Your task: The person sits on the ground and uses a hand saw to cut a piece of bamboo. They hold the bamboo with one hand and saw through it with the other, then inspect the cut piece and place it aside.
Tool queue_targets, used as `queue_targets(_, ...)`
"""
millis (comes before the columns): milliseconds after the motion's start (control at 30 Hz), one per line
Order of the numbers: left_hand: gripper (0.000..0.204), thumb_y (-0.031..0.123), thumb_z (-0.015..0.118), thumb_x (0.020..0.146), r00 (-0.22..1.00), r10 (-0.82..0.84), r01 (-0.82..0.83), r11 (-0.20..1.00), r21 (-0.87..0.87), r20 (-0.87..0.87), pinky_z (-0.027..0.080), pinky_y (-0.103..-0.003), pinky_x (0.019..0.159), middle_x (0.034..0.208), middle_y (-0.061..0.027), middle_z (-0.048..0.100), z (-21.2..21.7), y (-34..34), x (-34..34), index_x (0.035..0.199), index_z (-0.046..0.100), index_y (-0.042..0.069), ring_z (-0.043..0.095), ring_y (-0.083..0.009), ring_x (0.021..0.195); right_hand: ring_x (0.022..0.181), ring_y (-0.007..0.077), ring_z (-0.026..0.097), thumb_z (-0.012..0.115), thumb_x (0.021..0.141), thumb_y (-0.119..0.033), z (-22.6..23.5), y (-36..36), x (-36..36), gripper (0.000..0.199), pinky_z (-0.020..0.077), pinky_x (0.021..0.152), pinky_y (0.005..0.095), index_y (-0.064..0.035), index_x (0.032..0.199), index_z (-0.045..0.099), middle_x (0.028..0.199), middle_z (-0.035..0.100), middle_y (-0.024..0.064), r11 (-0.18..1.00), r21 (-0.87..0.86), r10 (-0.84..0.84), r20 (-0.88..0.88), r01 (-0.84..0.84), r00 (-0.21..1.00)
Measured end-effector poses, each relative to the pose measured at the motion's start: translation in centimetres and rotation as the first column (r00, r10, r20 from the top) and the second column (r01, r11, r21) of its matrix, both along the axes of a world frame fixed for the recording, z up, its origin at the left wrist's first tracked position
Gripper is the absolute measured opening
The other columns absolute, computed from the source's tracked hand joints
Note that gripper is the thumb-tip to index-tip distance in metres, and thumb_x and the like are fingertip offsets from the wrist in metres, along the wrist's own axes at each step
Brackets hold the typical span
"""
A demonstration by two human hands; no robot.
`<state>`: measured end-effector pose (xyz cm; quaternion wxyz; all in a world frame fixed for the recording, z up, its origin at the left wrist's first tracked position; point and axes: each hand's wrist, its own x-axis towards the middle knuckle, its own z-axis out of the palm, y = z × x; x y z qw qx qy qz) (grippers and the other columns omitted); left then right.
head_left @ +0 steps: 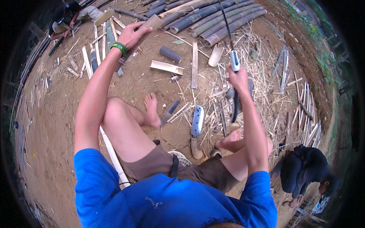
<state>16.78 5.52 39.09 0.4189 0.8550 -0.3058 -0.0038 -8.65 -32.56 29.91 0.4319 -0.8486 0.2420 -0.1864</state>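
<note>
Apparently sawing is being set up: beyond and right of the cleaver [197,121], the right hand [240,79] grips a handsaw [235,60]; farther beyond the cleaver, leftward, the left hand [130,37] clasps a bamboo length [153,23], which wants bracing before any cut.

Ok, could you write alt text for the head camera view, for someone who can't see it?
A seated person in a blue shirt holds a saw in the right hand and a bamboo piece in the left hand. A cleaver lies between their bare feet; bamboo poles lie ahead.
</note>
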Motion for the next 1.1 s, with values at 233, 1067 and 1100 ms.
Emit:
queue_targets(233,0.065,0.046,0.069,0.087,0.993,0.102,-0.097,0.992,0.079,-0.053,0.047,-0.034,0.097,0.115,-0.0170,0.072,-13.0,2.6,1.6,0.129,0.063,-0.003,0.066,-0.0217,0.107,0.085,0.0351,0.071,0.085,0.071,-0.021,-16.8,3.9,13.0,0.036,0.0551,0.079,0.0448,-0.0002,0.095,0.068,0.088,0.073,0.0184,0.997,-0.071,0.018,-0.168,-0.030,0.986)
queue_targets(1067,0.069,0.052,0.072,0.086,0.835,-0.037,-0.176,0.927,-0.330,-0.549,0.057,-0.038,0.081,0.108,-0.0208,0.073,-34.8,-11.5,9.3,0.130,0.064,0.000,0.072,-0.0273,0.093,0.080,0.0205,0.069,0.091,0.072,-0.032,-21.2,3.7,20.8,0.054,0.0554,0.074,0.0346,0.0057,0.104,0.069,0.091,0.073,0.0158,0.965,-0.216,-0.180,-0.121,0.151,0.976)
queue_targets(1100,0.069,0.052,0.072,0.085,0.836,-0.011,-0.171,0.945,-0.279,-0.549,0.057,-0.039,0.080,0.109,-0.0209,0.072,-33.2,-11.6,10.2,0.130,0.064,0.000,0.072,-0.0275,0.095,0.080,0.0205,0.069,0.091,0.073,-0.030,-20.6,4.7,19.0,0.052,0.0554,0.074,0.0342,0.0060,0.104,0.069,0.092,0.073,0.0156,0.979,-0.096,-0.195,-0.180,0.181,0.964)
